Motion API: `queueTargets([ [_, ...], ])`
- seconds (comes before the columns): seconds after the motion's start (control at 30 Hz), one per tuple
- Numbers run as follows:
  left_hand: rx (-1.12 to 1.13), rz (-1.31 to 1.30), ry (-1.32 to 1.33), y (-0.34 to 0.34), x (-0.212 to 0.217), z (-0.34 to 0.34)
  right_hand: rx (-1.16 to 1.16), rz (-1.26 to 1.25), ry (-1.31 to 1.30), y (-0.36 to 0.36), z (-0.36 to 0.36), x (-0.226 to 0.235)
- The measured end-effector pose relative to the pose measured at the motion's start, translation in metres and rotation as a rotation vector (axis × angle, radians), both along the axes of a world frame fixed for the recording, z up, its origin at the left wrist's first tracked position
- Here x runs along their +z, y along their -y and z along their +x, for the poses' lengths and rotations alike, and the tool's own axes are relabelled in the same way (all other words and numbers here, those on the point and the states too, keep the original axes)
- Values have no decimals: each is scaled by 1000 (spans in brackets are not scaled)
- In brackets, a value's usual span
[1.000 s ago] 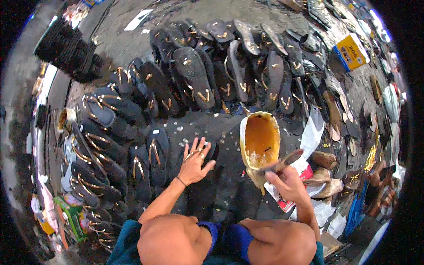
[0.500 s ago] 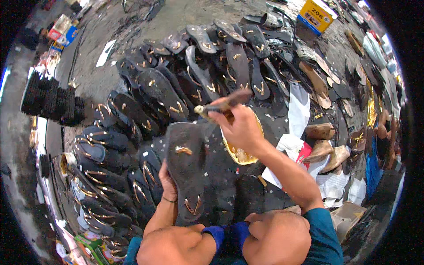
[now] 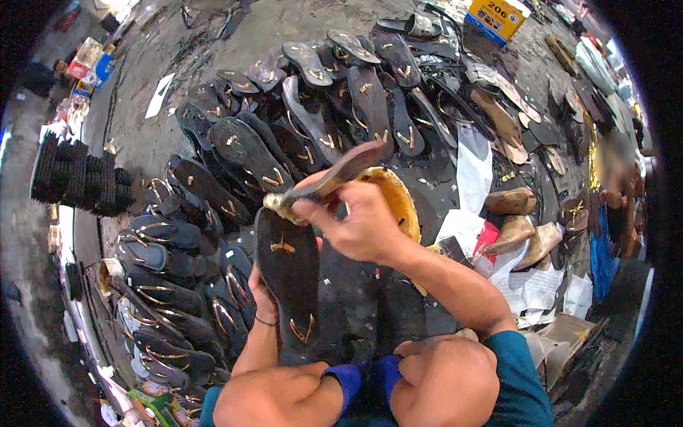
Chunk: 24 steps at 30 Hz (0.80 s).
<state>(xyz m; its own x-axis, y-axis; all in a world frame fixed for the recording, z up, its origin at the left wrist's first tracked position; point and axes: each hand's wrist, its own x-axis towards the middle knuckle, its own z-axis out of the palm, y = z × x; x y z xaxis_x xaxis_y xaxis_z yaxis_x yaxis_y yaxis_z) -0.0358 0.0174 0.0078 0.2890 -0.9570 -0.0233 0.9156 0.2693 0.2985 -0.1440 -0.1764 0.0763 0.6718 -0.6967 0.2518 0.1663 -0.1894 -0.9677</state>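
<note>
My left hand [image 3: 265,299] grips a black sandal [image 3: 287,267] by its left edge, its fingers wrapped under it. The sandal's underside faces up, with golden strap ends poking through near both ends. My right hand [image 3: 366,224] is closed round a glue brush [image 3: 350,169] with a dark, flat handle. The brush's pale, caked tip [image 3: 283,206] lies at the far end of the sandal, seemingly touching it. Behind the right hand stands a bowl [image 3: 404,192] with a yellowish, glue-crusted rim, partly hidden by that hand.
Many black sandals with golden straps [image 3: 249,153] lie in an arc ahead and to the left. On the right are wooden shoe lasts [image 3: 518,231] and paper sheets [image 3: 541,295]. A yellow-and-blue box [image 3: 496,20] stands far off; stacked black soles [image 3: 78,174] are at far left.
My right hand has brought the brush left and nearer, from above the bowl to the sandal's far end. The left hand still holds the sandal, slightly shifted to the left.
</note>
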Motion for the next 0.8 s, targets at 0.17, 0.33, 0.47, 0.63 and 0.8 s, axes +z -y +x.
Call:
queueTargets([
  [0.17, 316, 457, 151, -20, -4, 11, 27, -207, -64, -13, -2, -20],
  [0.33, 332, 459, -11, -32, -44, 71, 559, 159, -130, -93, -53, -32],
  [0.47, 282, 721, 106, -50, -45, 54, -150, -257, -448, -9, -59, -55],
  [0.63, 183, 831, 169, -38, -57, 37, -379, -405, -396, 8, -88, -71],
  [0.8, 138, 860, 209, -24, -50, 33, 152, -600, -1319, -3, -158, -37],
])
